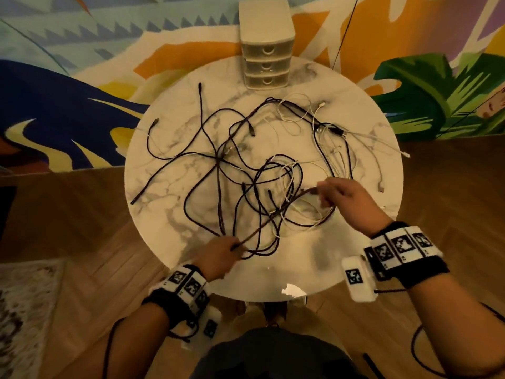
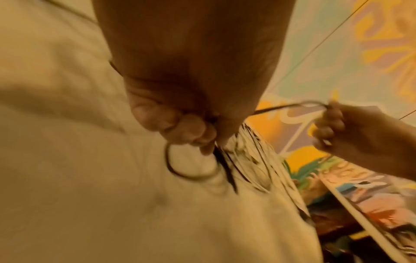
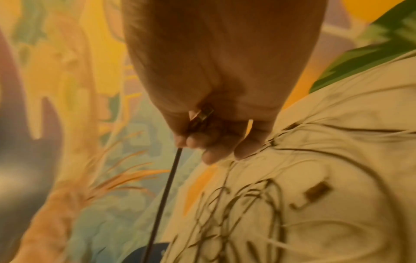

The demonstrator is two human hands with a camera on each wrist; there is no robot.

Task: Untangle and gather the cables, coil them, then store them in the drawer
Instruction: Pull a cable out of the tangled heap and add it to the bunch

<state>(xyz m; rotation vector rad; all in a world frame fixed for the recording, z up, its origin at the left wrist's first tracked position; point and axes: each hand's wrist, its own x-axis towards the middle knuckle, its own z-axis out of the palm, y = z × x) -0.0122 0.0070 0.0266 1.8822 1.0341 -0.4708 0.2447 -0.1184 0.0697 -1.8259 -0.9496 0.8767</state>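
Several black and white cables (image 1: 257, 165) lie tangled across the round marble table (image 1: 169, 214). One black cable (image 1: 276, 216) is stretched taut above the heap between my two hands. My left hand (image 1: 218, 254) grips it near the table's front edge; the left wrist view shows its fingers (image 2: 191, 131) curled round the cable (image 2: 288, 107). My right hand (image 1: 341, 195) pinches the cable's plug end; the metal plug (image 3: 202, 115) shows between its fingers, with the cable (image 3: 166, 192) running down from it. A small white three-drawer unit (image 1: 266, 45) stands at the far edge, drawers closed.
Loose cable ends (image 1: 381, 187) reach close to the table's right and left rims. The table stands on a wooden floor (image 1: 68, 214), with a colourful painted wall (image 1: 82, 77) behind. A patterned rug (image 1: 24, 310) lies at the lower left.
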